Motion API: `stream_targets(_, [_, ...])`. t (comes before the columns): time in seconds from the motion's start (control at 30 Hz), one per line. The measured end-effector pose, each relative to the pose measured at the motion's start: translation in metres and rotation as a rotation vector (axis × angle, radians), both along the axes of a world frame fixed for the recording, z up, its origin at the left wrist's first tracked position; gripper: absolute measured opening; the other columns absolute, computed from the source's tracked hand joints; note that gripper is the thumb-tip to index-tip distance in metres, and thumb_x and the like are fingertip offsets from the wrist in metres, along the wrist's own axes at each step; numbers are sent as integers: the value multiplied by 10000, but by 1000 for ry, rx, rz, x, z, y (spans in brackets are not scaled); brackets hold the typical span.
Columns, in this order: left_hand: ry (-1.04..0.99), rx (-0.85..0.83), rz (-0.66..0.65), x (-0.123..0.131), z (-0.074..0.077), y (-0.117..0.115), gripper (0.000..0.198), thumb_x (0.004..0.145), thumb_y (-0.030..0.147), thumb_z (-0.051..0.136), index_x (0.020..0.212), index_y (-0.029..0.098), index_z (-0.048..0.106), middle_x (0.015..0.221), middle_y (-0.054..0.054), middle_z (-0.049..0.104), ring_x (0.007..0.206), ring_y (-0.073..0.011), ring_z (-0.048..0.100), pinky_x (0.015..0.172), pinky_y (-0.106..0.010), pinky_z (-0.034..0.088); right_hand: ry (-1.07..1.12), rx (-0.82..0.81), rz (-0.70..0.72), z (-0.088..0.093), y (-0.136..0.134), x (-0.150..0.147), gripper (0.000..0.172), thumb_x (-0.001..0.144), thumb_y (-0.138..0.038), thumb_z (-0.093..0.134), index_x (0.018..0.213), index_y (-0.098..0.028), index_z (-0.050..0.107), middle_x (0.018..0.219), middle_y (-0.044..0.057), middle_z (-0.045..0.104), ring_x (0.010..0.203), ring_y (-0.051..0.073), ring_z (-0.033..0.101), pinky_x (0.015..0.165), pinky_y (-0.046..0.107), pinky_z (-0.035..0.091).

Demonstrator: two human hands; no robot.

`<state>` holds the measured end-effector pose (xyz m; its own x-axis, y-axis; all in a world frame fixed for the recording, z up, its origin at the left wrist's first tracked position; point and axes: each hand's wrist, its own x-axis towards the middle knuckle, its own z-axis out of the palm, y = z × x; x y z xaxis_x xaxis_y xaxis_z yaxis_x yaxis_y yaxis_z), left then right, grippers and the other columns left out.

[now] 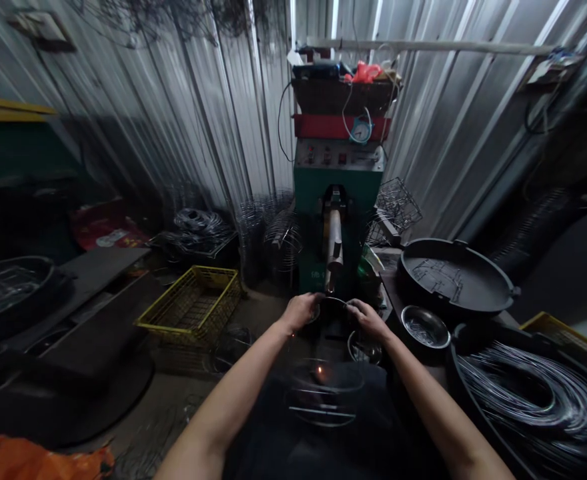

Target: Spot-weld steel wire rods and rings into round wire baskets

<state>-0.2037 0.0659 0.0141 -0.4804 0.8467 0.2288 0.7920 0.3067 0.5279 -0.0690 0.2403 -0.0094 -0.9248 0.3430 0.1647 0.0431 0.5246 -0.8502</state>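
My left hand (301, 312) and my right hand (367, 320) are both closed on a thin curved metal wire (335, 299), one at each side. The wire sits just under the tip of a metal electrode arm (334, 243) that juts from a green machine (306, 193); whether they touch I cannot tell. Several wire rings (322, 422) rest on my dark-clothed lap below. An orange spark (320, 370) glows above them, and a smaller one shows near my left wrist.
A yellow wire basket (191, 328) stands on the floor at left. To my right are a round black pan (488, 287) with bent wire pieces, a metal bowl (446, 341) of small parts, and a large tub (461, 363) with many wire rings. Corrugated metal wall (253, 133) rises behind.
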Motion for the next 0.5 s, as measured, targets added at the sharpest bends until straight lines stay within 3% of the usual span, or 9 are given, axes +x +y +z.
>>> stream_targets(0.17, [136, 109, -85, 45, -8, -54, 413, 806, 213, 424, 1214, 270, 456, 920, -41, 611, 757, -137, 583, 680, -231, 447, 122, 115, 61, 1, -30, 45, 239, 823, -373, 421, 929, -217, 567, 836, 27, 595, 782, 160, 540, 723, 277, 425])
stream_targets(0.3, [108, 201, -109, 75, -4, -90, 361, 827, 286, 432, 1181, 248, 487, 844, -47, 636, 719, -137, 578, 671, -238, 437, 275, 154, 28, 11, -49, 58, 204, 814, -342, 444, 916, -230, 581, 905, 62, 593, 905, 203, 530, 804, 334, 407])
stream_targets(0.4, [7, 283, -68, 85, 3, -99, 311, 826, 295, 439, 1109, 216, 540, 875, -61, 648, 758, -141, 587, 699, -246, 443, 309, 124, 45, 19, -57, 55, 200, 808, -352, 450, 891, -225, 580, 869, 54, 584, 868, 189, 534, 774, 305, 414])
stream_targets(0.5, [-154, 323, 9, 78, 4, -89, 291, 821, 317, 443, 1053, 191, 566, 958, -64, 646, 856, -149, 592, 751, -243, 448, 240, 60, 41, 17, -57, 46, 220, 813, -369, 430, 876, -212, 570, 821, 34, 578, 776, 159, 535, 718, 266, 416])
